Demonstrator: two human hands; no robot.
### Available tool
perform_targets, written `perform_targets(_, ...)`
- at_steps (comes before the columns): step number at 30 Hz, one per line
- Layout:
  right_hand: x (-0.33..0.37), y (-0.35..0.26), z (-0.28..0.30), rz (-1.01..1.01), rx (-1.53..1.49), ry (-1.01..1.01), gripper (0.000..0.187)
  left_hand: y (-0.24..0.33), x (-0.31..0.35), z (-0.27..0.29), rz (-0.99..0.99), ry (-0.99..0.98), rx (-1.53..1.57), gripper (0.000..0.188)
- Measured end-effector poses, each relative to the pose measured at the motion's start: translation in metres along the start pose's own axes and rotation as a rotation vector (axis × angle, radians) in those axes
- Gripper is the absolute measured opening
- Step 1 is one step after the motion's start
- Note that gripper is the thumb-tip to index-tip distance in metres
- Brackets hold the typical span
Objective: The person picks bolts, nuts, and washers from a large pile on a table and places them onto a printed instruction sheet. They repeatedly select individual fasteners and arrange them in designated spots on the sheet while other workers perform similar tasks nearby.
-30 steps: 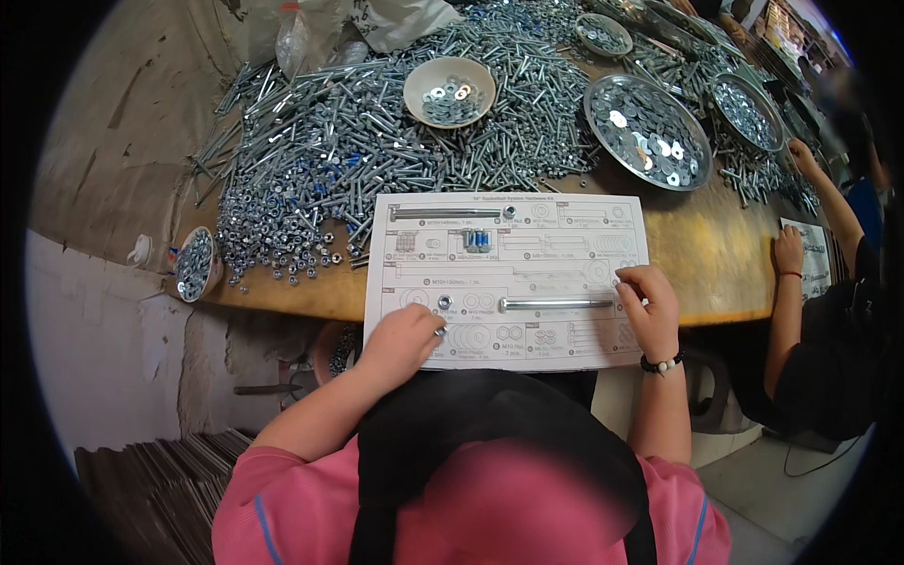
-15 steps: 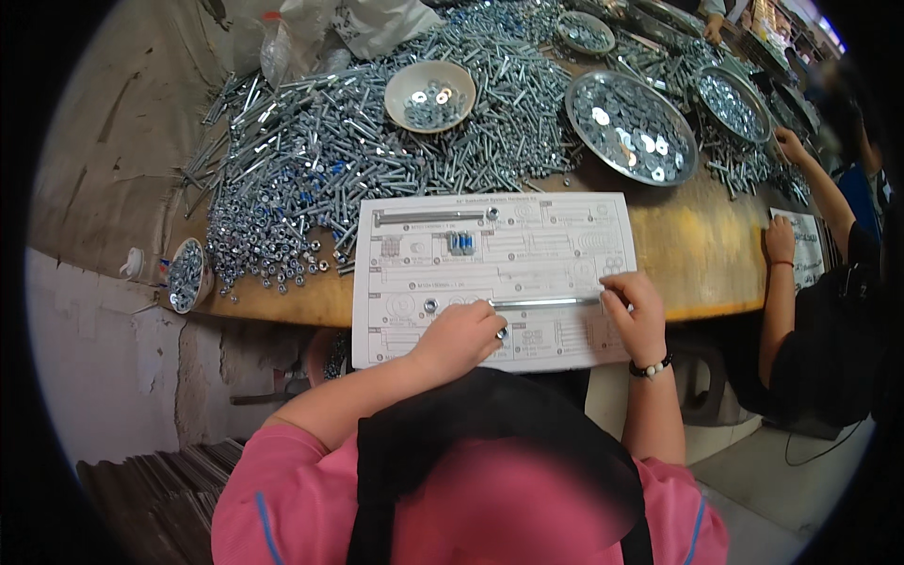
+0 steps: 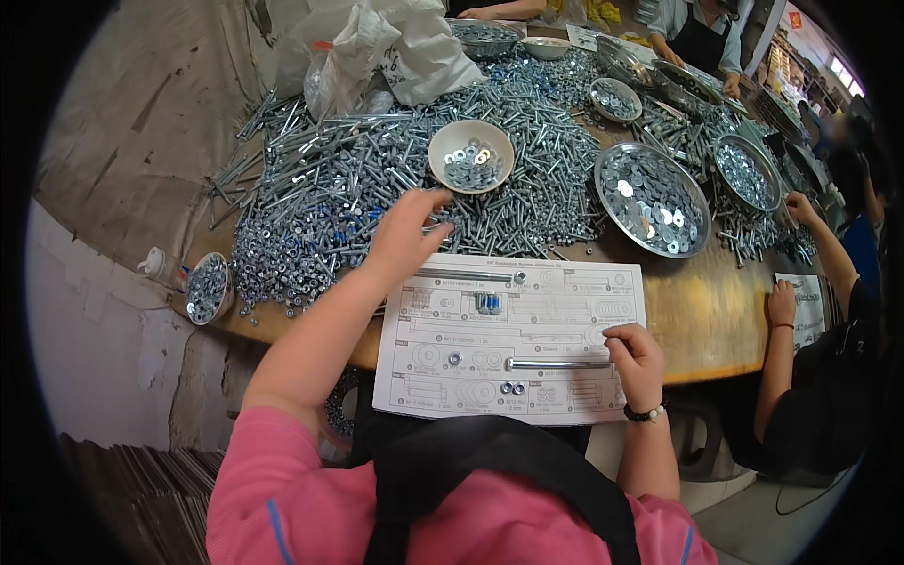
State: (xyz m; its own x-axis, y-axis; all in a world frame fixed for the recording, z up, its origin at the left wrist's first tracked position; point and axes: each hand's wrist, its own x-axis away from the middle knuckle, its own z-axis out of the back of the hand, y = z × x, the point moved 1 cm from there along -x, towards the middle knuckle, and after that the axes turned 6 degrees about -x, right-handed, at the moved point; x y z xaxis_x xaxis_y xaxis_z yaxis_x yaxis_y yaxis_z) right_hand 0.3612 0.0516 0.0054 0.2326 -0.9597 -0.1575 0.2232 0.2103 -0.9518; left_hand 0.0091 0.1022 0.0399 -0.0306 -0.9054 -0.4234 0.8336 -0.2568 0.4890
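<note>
My left hand (image 3: 410, 231) reaches over the bolt pile, fingers apart and nothing visible in them, just below a cream bowl (image 3: 471, 181) of washers. My right hand (image 3: 640, 365) rests loosely curled on a printed sheet (image 3: 452, 407), thumb and forefinger slightly apart. It is beside the right end of a long silver bolt (image 3: 560, 364); whether it touches that bolt is unclear. Also on the sheet are another long bolt (image 3: 466, 275), a nut (image 3: 520, 278) at its end, a small blue-marked hardware cluster (image 3: 489, 303), a single nut (image 3: 456, 359) and two nuts (image 3: 513, 388).
Loose bolts (image 3: 320, 160) cover much of the table. Nuts (image 3: 273, 273) are heaped at left, beside a bowl (image 3: 208, 290). A round metal tray (image 3: 652, 202) of washers stands at right. White sacks (image 3: 414, 56) lie behind. A co-worker's arm (image 3: 833, 240) reaches in at right.
My left hand has moved from the sheet up and left to the bolt pile. Two nuts now show on the sheet's lower part. The view has shifted, showing more of the table's far side.
</note>
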Motion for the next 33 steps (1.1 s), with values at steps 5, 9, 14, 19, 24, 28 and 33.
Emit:
perform_targets(5, 0.007, -0.010, -0.026, -0.021, -0.040, -0.161, 0.011, -0.030, -0.080, -0.031, -0.022, -0.087, -0.183, 0.037)
perform_targets(9, 0.015, -0.018, -0.041, 0.069, -0.016, -0.308, 0.012, -0.048, -0.118, -0.074, -0.013, -0.342, -0.355, 0.030)
perform_targets(14, 0.015, -0.020, -0.041, 0.070, -0.020, -0.362, 0.014, -0.043, -0.134, -0.083, 0.019, -0.494, -0.477, 0.029)
perform_targets(19, 0.010, -0.020, -0.041, 0.085, -0.002, -0.346, 0.013, -0.051, -0.141, -0.090, -0.012, -0.461, -0.593, 0.017)
perform_targets(24, 0.009, -0.021, -0.041, 0.076, 0.007, -0.357, 0.013, -0.059, -0.139, -0.086, 0.065, -0.383, -0.523, 0.016)
perform_targets(28, 0.010, -0.019, -0.038, 0.072, 0.014, -0.351, 0.013, -0.069, -0.139, -0.079, 0.123, -0.380, -0.390, 0.017)
perform_targets(33, 0.009, -0.021, -0.037, 0.089, 0.016, -0.332, 0.013, -0.080, -0.138, -0.080, -0.037, -0.321, -0.467, 0.016)
